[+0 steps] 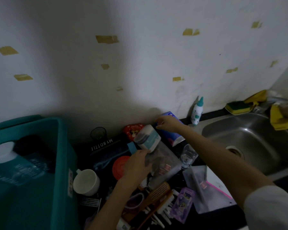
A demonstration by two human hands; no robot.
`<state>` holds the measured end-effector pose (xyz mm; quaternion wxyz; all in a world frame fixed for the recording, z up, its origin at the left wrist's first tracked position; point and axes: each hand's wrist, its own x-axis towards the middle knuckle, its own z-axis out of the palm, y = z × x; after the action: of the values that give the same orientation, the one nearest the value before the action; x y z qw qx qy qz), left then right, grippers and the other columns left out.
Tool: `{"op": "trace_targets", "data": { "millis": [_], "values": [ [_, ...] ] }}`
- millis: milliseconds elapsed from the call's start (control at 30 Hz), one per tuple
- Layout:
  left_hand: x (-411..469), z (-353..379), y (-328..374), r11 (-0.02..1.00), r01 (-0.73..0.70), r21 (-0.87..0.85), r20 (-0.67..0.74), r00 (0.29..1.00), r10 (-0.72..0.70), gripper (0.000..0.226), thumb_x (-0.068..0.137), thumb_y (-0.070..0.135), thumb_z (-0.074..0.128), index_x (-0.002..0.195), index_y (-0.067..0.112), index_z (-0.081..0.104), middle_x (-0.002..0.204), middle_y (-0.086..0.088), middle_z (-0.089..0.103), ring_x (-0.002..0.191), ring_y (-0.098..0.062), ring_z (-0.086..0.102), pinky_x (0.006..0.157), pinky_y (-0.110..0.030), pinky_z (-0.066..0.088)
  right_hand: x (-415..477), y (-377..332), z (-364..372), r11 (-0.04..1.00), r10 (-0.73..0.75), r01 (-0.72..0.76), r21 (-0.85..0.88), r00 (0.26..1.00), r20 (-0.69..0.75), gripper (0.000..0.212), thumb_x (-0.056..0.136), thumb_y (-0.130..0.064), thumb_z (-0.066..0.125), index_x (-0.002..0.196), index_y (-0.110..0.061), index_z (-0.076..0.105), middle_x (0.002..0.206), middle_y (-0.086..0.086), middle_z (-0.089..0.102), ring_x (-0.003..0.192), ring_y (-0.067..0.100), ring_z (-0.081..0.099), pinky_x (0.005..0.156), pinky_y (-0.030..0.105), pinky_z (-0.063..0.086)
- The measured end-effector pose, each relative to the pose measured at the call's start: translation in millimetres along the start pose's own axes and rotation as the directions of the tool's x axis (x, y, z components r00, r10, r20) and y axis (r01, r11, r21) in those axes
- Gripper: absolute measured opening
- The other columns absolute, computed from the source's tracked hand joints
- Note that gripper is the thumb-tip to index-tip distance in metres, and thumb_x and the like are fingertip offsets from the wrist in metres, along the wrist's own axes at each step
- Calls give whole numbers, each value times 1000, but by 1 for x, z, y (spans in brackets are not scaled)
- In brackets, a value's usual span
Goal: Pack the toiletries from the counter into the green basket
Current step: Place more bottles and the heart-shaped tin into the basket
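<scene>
The left hand (136, 162) reaches out over the dark counter (223, 219). Its fingers curl round the low end of a clear tub (147, 138) with a white and blue label. The tub is tipped, with its top toward the wall. It sits up above a clear bag (166, 161), and the picture is too dim to tell if the hand holds the bag too.

The right hand (166, 124) is stretched far out to the wall. Its fingers are bent close together, and they pinch the top corner of a blue pack (172, 131). The pack leans on the wall, just beside the tub.

The green basket (32, 205) stands at the left, well apart from both hands. Inside it lie a bottle with a white cap (2, 151) and something dark that is hard to make out.

Many things lie on the counter between the basket and the sink (249, 141). A white cup (86, 181) stands just beside the basket. An orange lid (120, 166) shows by the left hand. A black box (103, 145), a green glass (98, 133) and a red tin (132, 130) are near the wall. A clear glass (188, 156) stands under the right arm. Brushes (158, 193), a purple packet (183, 203) and a pouch with a pink edge (209, 188) lie close to the person. A white bottle with a teal cap (197, 112) leans on the wall behind the sink. A sponge (238, 107) and a yellow cloth (281, 117) are at the far right.
</scene>
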<state>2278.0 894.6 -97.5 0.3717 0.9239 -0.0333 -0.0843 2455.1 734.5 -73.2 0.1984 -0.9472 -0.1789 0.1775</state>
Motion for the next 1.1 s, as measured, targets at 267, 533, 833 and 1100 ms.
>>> {"op": "trace_targets", "data": {
  "millis": [267,533,833,1100],
  "values": [
    [-44,-5,-22,991,126,-34,-33,991,-127,22,94,23,55,107,8,63,107,-7,66,95,-19,61,82,-36,52,-36,-45,33,977,-121,141,161,985,-123,32,93,-22,59,122,-9,62,118,10,66,108,24,60,94,38,47],
    [-99,0,-57,955,265,-135,-231,929,-291,48,93,20,57,139,24,43,131,2,51,113,-15,54,90,-27,47,-81,-80,129,905,-151,209,370,972,-180,22,94,-17,57,113,-12,67,111,2,68,101,14,63,81,15,44],
    [-104,-5,-66,927,258,-272,-362,865,-347,45,90,10,58,132,24,50,122,7,57,111,-9,55,92,-26,48,-94,-101,175,818,-35,85,569,995,-98,24,94,-14,55,117,-13,64,114,3,66,106,17,61,92,33,51],
    [-63,-9,-65,949,243,-200,-288,912,-294,46,94,15,52,138,25,43,131,2,51,117,-16,52,98,-30,45,-86,-94,159,749,54,141,647,961,-272,24,93,-3,52,105,-20,65,100,-7,67,93,2,62,82,18,50]
  ]
}}
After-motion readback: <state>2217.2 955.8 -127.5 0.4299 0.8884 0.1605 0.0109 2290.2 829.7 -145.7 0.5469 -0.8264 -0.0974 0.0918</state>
